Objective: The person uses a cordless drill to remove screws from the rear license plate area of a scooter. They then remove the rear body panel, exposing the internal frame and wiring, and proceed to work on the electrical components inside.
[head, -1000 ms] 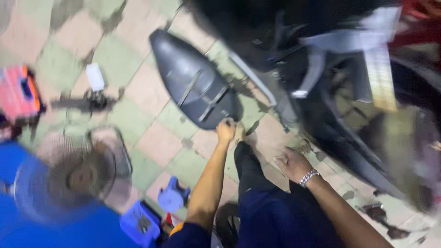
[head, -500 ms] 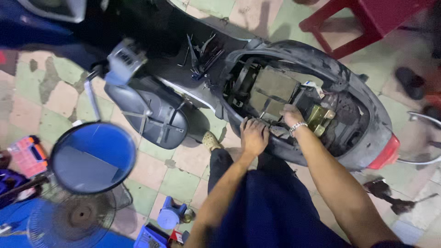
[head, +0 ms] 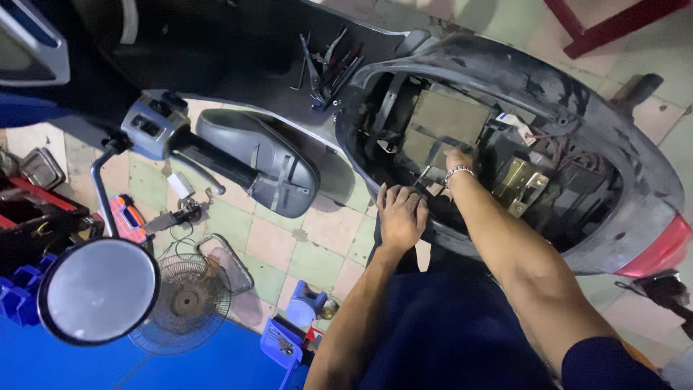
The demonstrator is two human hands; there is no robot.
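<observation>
Scooter (head: 621, 180) w/ seat off, underseat bay (head: 462, 137) open. Left hand (head: 401, 217) flat on bay's near rim, fingers spread, gripping nothing; right hand (head: 456, 160) reaches into bay by the tan box (head: 447, 119), fingertips hidden, can't tell if grasping. Seat (head: 263, 170) lies on floor at left, mirror (head: 99, 290) & fan (head: 184, 303) near it.

The only camera sits on my head and looks steeply down past my chest and knees. It faces the open seat bay of the scooter (head: 505, 144), close enough that my left hand (head: 401, 217) and right hand (head: 456, 160) fall near the middle of the frame. The handlebar mirror (head: 99, 290) crowds the lower left, very near the lens, with the tiled floor (head: 317, 249) below. No second view overlaps this one.
</observation>
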